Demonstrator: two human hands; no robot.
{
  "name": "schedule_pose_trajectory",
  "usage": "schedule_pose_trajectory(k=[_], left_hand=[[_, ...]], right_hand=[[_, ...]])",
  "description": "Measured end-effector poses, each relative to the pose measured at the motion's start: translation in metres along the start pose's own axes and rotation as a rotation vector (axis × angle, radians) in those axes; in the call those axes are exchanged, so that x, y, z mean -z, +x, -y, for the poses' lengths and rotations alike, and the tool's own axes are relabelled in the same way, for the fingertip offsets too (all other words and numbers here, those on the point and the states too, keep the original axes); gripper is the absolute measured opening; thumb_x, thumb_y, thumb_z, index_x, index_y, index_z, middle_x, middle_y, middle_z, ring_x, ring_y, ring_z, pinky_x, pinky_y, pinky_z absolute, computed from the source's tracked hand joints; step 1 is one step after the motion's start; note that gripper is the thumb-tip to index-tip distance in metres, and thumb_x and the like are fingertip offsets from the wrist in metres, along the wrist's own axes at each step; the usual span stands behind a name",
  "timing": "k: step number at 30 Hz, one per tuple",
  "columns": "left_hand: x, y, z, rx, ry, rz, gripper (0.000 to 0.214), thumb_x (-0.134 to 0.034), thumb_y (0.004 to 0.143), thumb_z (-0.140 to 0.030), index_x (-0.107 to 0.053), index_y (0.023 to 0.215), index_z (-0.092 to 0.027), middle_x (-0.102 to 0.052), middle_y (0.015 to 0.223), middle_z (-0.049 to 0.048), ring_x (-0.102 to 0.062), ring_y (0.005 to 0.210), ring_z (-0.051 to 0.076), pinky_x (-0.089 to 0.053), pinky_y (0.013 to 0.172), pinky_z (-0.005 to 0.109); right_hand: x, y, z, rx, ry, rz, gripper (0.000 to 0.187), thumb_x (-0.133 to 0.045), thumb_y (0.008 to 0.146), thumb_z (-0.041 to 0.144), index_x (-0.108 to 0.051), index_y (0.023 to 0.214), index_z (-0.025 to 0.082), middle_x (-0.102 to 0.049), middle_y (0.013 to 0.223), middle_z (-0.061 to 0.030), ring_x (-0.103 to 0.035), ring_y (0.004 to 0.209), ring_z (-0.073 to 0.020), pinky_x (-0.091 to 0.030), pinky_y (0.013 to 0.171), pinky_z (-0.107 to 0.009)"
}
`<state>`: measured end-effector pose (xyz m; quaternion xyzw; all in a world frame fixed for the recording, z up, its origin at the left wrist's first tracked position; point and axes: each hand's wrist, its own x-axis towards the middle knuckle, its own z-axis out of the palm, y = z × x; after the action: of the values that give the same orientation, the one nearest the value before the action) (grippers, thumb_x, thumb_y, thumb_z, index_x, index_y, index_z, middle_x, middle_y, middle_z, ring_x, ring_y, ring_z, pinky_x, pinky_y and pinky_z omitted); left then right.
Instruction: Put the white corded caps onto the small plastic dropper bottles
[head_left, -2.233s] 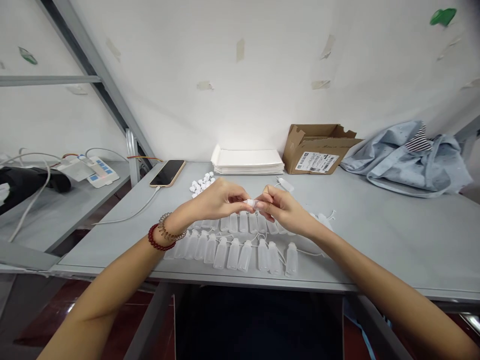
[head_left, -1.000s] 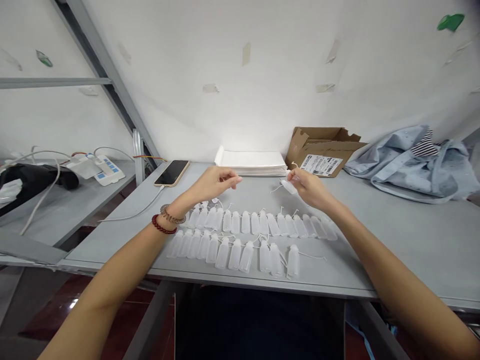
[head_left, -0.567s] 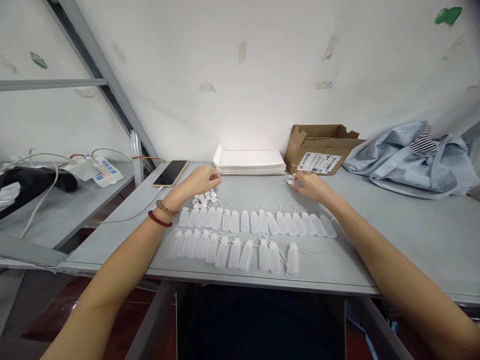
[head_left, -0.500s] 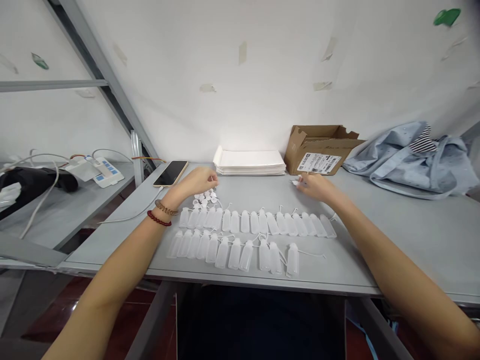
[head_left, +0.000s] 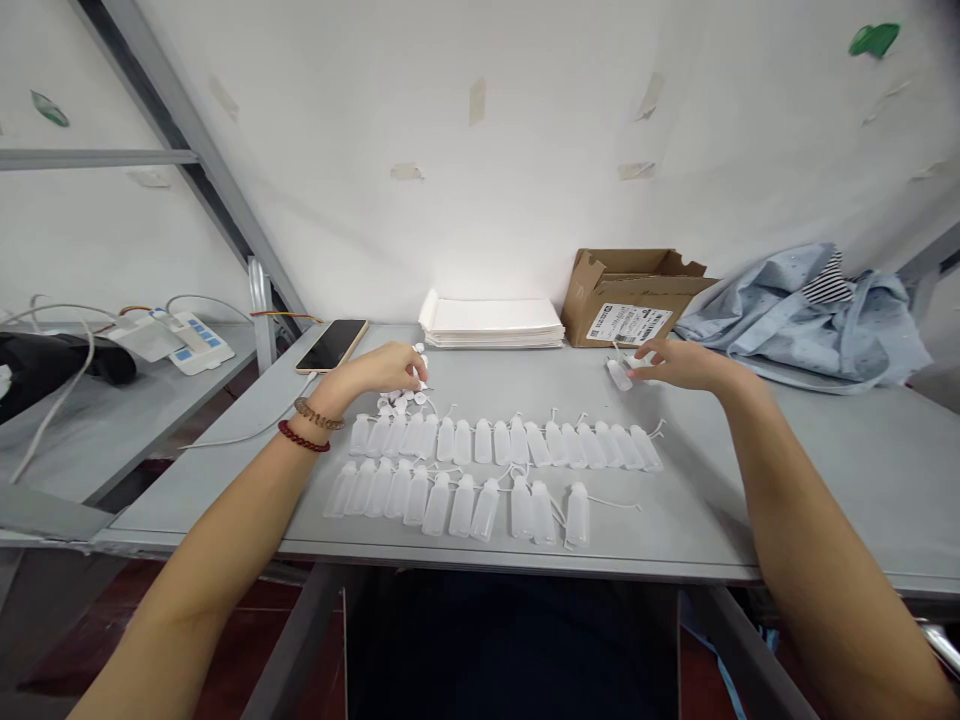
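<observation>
Two rows of small translucent plastic bottles (head_left: 495, 440) lie side by side on the grey table (head_left: 787, 470). My left hand (head_left: 375, 370), with bead bracelets on the wrist, rests curled over a pile of small white caps (head_left: 405, 395) and pinches one of them. Over at the far right of the back row, my right hand (head_left: 675, 362) holds a single bottle (head_left: 619, 373) by its end, just in front of the cardboard box (head_left: 630, 295).
A stack of white sheets (head_left: 491, 322) lies against the wall. A phone (head_left: 331, 345) on a white cable sits at the left, a blue cloth bag (head_left: 810, 315) at the right. A side shelf on the left carries a power strip (head_left: 184, 338) and cables.
Both hands, earlier together over the rows on one bottle, have parted. The left went to the cap pile; the right carried a bottle back and right toward the box.
</observation>
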<state>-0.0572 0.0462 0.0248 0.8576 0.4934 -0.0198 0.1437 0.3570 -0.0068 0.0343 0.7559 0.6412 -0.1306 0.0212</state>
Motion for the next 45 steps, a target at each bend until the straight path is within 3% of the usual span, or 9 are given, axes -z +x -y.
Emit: schedule_pose_trajectory(k=[2,6,12,23,31,36,41,45], left_hand=[[-0.004,0.002,0.002,-0.010,0.006,-0.018,0.027,-0.054,0.070,-0.028,-0.072,0.087,-0.016,-0.069,0.072,0.0027,-0.060,0.060,0.015,-0.037,0.053,0.021],[-0.009,0.005,0.004,-0.013,0.025,-0.042,0.023,-0.055,0.069,-0.028,-0.071,0.081,-0.017,-0.068,0.071,0.0033,-0.059,0.059,0.015,-0.035,0.051,0.022],[-0.010,0.006,0.004,-0.016,0.065,-0.042,0.014,-0.055,0.067,-0.024,-0.068,0.069,-0.017,-0.064,0.062,0.0021,-0.055,0.055,0.015,-0.033,0.051,0.024],[-0.012,0.006,0.002,-0.017,0.070,-0.058,0.013,-0.055,0.065,-0.021,-0.067,0.067,-0.018,-0.064,0.063,0.0026,-0.055,0.055,0.015,-0.031,0.050,0.024],[-0.011,0.002,-0.008,-0.024,0.080,-0.073,0.014,-0.049,0.063,-0.015,-0.059,0.053,-0.018,-0.053,0.049,0.0021,-0.046,0.047,0.015,-0.027,0.048,0.027],[-0.009,0.000,-0.014,-0.034,0.076,-0.119,0.019,-0.046,0.066,-0.015,-0.063,0.058,-0.017,-0.055,0.052,0.0030,-0.047,0.050,0.015,-0.029,0.051,0.028],[-0.004,-0.002,-0.024,-0.082,-0.009,-0.356,0.023,-0.047,0.077,-0.023,-0.068,0.079,-0.014,-0.065,0.077,0.0063,-0.055,0.070,0.016,-0.038,0.063,0.026],[-0.001,-0.006,-0.039,-0.093,-0.333,-0.529,0.022,-0.056,0.080,-0.031,-0.068,0.083,-0.013,-0.066,0.089,0.0067,-0.056,0.074,0.014,-0.044,0.068,0.025]], right_hand=[[0.008,-0.010,-0.001,-0.004,0.004,0.027,0.042,-0.054,0.084,0.040,-0.054,0.115,0.012,-0.062,0.116,-0.0194,-0.059,0.098,-0.0261,-0.044,0.075,-0.032],[0.016,-0.033,0.008,-0.025,0.026,0.169,0.029,-0.056,0.081,0.037,-0.060,0.090,0.011,-0.070,0.084,-0.0154,-0.063,0.071,-0.0209,-0.046,0.062,-0.032],[0.008,-0.058,0.032,0.070,0.043,0.473,0.018,-0.058,0.075,0.030,-0.064,0.078,0.013,-0.073,0.075,-0.0114,-0.067,0.067,-0.0212,-0.048,0.057,-0.030],[-0.003,-0.055,0.040,0.056,-0.068,0.499,0.010,-0.058,0.062,0.020,-0.059,0.053,0.016,-0.071,0.063,-0.0101,-0.066,0.066,-0.0228,-0.047,0.058,-0.031],[-0.001,-0.044,0.025,0.107,-0.044,0.377,0.011,-0.057,0.062,0.023,-0.064,0.054,0.020,-0.067,0.054,-0.0059,-0.061,0.062,-0.0218,-0.041,0.055,-0.031],[0.008,-0.040,0.011,0.159,0.065,0.156,0.015,-0.059,0.068,0.031,-0.068,0.073,0.020,-0.065,0.056,-0.0028,-0.061,0.065,-0.0218,-0.042,0.058,-0.031],[0.006,-0.045,0.021,0.275,0.316,-0.176,0.026,-0.061,0.072,0.042,-0.066,0.083,0.019,-0.068,0.077,-0.0046,-0.061,0.066,-0.0188,-0.046,0.062,-0.031],[-0.004,-0.048,0.040,0.398,0.396,-0.418,0.028,-0.059,0.077,0.043,-0.065,0.091,0.020,-0.067,0.082,-0.0044,-0.061,0.072,-0.0186,-0.047,0.066,-0.031]])
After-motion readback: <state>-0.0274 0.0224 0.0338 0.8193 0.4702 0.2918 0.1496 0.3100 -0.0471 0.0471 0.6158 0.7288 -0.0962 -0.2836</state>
